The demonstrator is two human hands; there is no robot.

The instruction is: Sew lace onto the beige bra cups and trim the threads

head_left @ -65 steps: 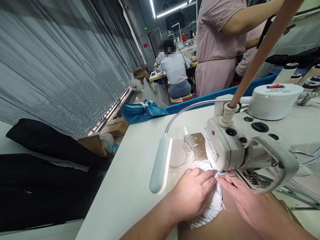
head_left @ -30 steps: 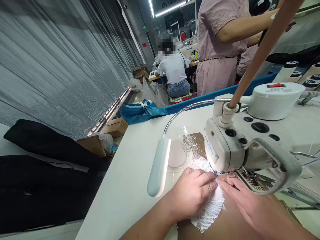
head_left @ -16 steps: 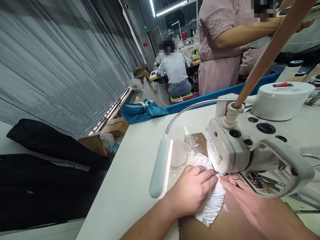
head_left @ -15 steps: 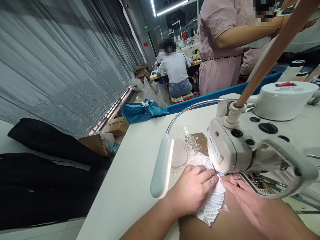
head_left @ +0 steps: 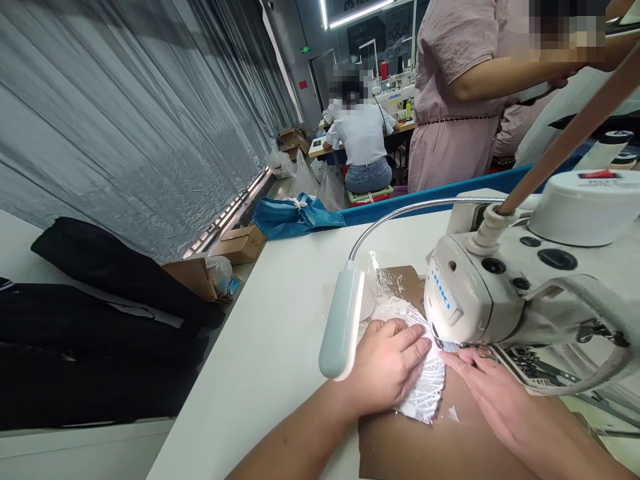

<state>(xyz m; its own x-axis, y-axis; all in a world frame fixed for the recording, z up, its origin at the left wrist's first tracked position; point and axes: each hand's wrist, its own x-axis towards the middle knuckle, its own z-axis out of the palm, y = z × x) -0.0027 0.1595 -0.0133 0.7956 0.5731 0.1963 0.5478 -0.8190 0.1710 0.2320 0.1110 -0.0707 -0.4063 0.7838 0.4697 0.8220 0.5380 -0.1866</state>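
White lace piece [head_left: 427, 395]: flat on the near part of the bench [head_left: 240, 380], its right edge close against the presser foot [head_left: 445, 345].
Lace progress: apparently mid-work, with lace on both the near and far sides of the foot; the stitches are too small to make out, so how much edge is sewn or left cannot be told.
Lace texture: openwork with ribbed patterning, a rounded outline and an uneven near edge.
Left hand [head_left: 393, 363]: laid over the lace, fingers close together and pressing down; whether it also pinches the cloth is hidden.
Right hand [head_left: 493, 390]: low at the right, index finger stretched to the lace's edge; I cannot tell whether it grips anything.
Brown sheet [head_left: 400, 450]: smooth and slightly glossy, beneath the near lace, carrying a small white scrap [head_left: 453, 414].
Sewing machine [head_left: 457, 290]: hard, pale, rounded housing, right of the lace.
Lamp [head_left: 341, 323]: smooth grey-green head on a ribbed metal neck, left of the machine.
Blue cloth [head_left: 300, 217]: crumpled and knotted, at the bench's far edge.
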